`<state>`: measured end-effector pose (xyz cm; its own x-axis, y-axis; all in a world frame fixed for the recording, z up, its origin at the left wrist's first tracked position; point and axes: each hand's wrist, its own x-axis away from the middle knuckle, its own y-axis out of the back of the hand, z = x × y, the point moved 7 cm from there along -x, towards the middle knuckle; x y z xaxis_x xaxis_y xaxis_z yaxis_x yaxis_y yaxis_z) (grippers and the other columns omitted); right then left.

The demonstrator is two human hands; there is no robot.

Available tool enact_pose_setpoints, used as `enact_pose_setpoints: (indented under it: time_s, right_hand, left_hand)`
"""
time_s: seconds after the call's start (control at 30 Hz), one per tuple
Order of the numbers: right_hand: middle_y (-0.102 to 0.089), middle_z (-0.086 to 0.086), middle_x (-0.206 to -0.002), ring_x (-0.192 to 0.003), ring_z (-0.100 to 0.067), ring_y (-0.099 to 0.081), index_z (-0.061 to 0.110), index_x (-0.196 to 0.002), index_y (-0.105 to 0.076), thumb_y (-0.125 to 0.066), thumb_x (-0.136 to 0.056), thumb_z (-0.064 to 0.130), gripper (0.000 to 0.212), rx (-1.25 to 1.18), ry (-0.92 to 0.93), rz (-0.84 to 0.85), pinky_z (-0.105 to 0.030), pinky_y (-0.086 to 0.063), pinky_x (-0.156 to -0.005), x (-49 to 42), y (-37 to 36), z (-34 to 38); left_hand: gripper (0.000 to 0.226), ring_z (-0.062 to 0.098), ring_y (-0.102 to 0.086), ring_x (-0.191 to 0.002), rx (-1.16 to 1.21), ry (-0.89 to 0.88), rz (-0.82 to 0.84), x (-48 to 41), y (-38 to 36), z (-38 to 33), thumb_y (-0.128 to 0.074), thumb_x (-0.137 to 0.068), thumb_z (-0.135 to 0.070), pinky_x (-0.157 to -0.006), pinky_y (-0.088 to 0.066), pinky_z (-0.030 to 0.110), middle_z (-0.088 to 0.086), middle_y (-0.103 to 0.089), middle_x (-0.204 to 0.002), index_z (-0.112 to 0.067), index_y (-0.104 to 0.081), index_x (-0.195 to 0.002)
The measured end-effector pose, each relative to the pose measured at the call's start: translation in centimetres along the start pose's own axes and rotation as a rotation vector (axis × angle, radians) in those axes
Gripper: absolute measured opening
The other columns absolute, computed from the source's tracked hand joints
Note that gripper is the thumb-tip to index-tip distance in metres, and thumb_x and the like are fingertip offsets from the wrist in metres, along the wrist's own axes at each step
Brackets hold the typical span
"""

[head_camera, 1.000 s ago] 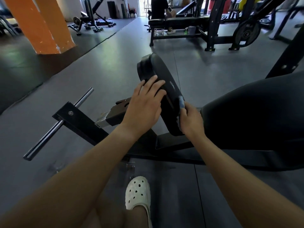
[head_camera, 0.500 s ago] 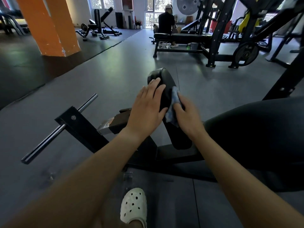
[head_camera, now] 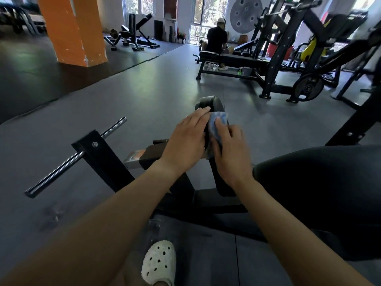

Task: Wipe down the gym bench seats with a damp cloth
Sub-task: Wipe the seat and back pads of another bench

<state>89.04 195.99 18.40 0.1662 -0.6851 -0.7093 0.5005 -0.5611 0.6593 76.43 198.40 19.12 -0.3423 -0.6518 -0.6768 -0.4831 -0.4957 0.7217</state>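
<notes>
The left hand's fingers lie straight and together, flat against the left face of a small upright black pad, gripping nothing. Just right of them, the right hand's fingers are bent over a bunched blue cloth, holding it against the pad's near edge. This hand is slightly blurred. The cloth sits between the two hands, touching the pad below its rounded top.

Right of the right-hand fingers, and nearer the camera, spreads the wide black seat, with a smooth, dull sheen. Left of the left-hand fingers, a black bracket carries a chrome bar that runs aslant above the floor. Below both wrists a white perforated clog stands on the floor.

The grey floor is matt, with soft patches of reflected daylight. Far beyond the fingertips, a person in a black top sits on a flat bench facing bright windows. Black racks with a weight plate stand to the far right. An orange pillar rises at far left.
</notes>
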Motion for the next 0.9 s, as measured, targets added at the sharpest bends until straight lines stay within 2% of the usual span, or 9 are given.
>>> enact_pose_setpoints:
  time_s: [0.1, 0.17, 0.3, 0.37, 0.47, 0.57, 0.7, 0.8, 0.9]
  right_hand:
    - [-0.051, -0.014, -0.118, -0.105, -0.03, -0.049, 0.014, -0.141, -0.052, -0.056, -0.101, 0.023, 0.042, 0.117, 0.103, 0.042, -0.04, -0.049, -0.074, 2.4, -0.8, -1.0]
    - [-0.052, -0.015, -0.113, -0.098, -0.03, -0.048, 0.01, -0.131, -0.058, -0.054, -0.1, 0.026, 0.036, 0.149, 0.128, 0.077, -0.043, -0.047, -0.072, 5.1, -1.7, -2.5]
    - [-0.051, -0.012, -0.101, -0.087, -0.029, -0.048, 0.008, -0.126, -0.057, -0.055, -0.099, 0.029, 0.034, 0.166, 0.048, 0.12, -0.04, -0.041, -0.072, 8.7, -2.5, -4.5]
    - [-0.052, -0.011, -0.101, -0.087, -0.029, -0.05, 0.008, -0.126, -0.055, -0.059, -0.098, 0.026, 0.033, 0.132, 0.008, 0.093, -0.039, -0.041, -0.071, 8.3, -2.3, -4.0]
    - [-0.054, -0.01, -0.106, -0.088, -0.027, -0.051, 0.01, -0.125, -0.051, -0.056, -0.097, 0.021, 0.03, 0.03, -0.059, 0.023, -0.042, -0.046, -0.071, 4.5, -1.6, -1.9]
    - [-0.056, -0.006, -0.112, -0.093, -0.024, -0.052, 0.013, -0.127, -0.049, -0.06, -0.096, 0.016, 0.033, -0.038, -0.079, -0.022, -0.046, -0.05, -0.075, 0.4, -0.5, -0.2]
    - [-0.057, -0.006, -0.108, -0.092, -0.022, -0.055, 0.012, -0.129, -0.049, -0.05, -0.102, 0.033, 0.034, -0.107, -0.094, -0.064, -0.043, -0.05, -0.078, 1.9, -0.8, -1.5]
    - [-0.054, -0.006, -0.097, -0.085, -0.024, -0.052, 0.008, -0.12, -0.053, -0.038, -0.103, 0.047, 0.046, -0.131, -0.286, -0.082, -0.047, -0.049, -0.074, 7.0, -2.8, -4.3]
    - [-0.053, -0.012, -0.094, -0.085, -0.028, -0.05, 0.002, -0.116, -0.055, -0.043, -0.102, 0.042, 0.044, -0.049, -0.339, -0.119, -0.049, -0.047, -0.073, 10.0, -3.9, -5.0]
  left_hand:
    - [0.067, 0.019, -0.024, -0.155, 0.116, 0.037, 0.006, 0.3, 0.3, -0.2, -0.054, -0.095, -0.005, -0.126, -0.026, 0.039, 0.004, -0.026, -0.168, -0.009, -0.032, -0.159]
    - [0.074, 0.018, -0.013, -0.158, 0.102, 0.025, 0.023, 0.7, 0.4, -0.7, -0.052, -0.094, 0.001, -0.127, -0.024, 0.041, 0.003, -0.018, -0.171, -0.01, -0.024, -0.162]
    - [0.081, 0.017, -0.003, -0.16, 0.076, 0.026, 0.081, 1.2, 0.0, -0.7, -0.048, -0.091, 0.007, -0.128, -0.02, 0.038, 0.002, -0.008, -0.173, -0.01, -0.017, -0.164]
    - [0.082, 0.02, -0.002, -0.16, 0.06, 0.031, 0.109, 1.1, 0.1, -0.8, -0.053, -0.091, 0.005, -0.128, -0.021, 0.039, 0.005, -0.007, -0.173, -0.009, -0.015, -0.164]
    - [0.087, 0.025, 0.0, -0.16, 0.044, 0.058, 0.176, 0.9, 0.2, -1.4, -0.064, -0.094, -0.011, -0.129, -0.019, 0.041, 0.011, -0.003, -0.173, -0.004, -0.012, -0.163]
    - [0.081, 0.031, -0.003, -0.159, 0.034, 0.035, 0.214, 0.8, 0.9, -2.5, -0.06, -0.096, -0.011, -0.129, -0.016, 0.044, 0.019, -0.007, -0.171, 0.003, -0.013, -0.16]
    - [0.078, 0.027, -0.008, -0.159, 0.042, 0.069, 0.138, 1.0, 1.0, -2.0, -0.06, -0.094, -0.01, -0.125, -0.029, 0.044, 0.013, -0.014, -0.171, -0.002, -0.021, -0.161]
    - [0.074, 0.023, -0.008, -0.16, 0.007, 0.051, 0.055, 1.3, 0.6, -1.6, -0.038, -0.09, -0.008, -0.121, -0.035, 0.045, 0.008, -0.013, -0.172, -0.005, -0.021, -0.162]
    - [0.076, 0.021, -0.006, -0.16, 0.017, 0.027, -0.025, 1.9, 0.2, -1.6, -0.044, -0.091, 0.0, -0.123, -0.032, 0.042, 0.006, -0.012, -0.172, -0.008, -0.02, -0.163]
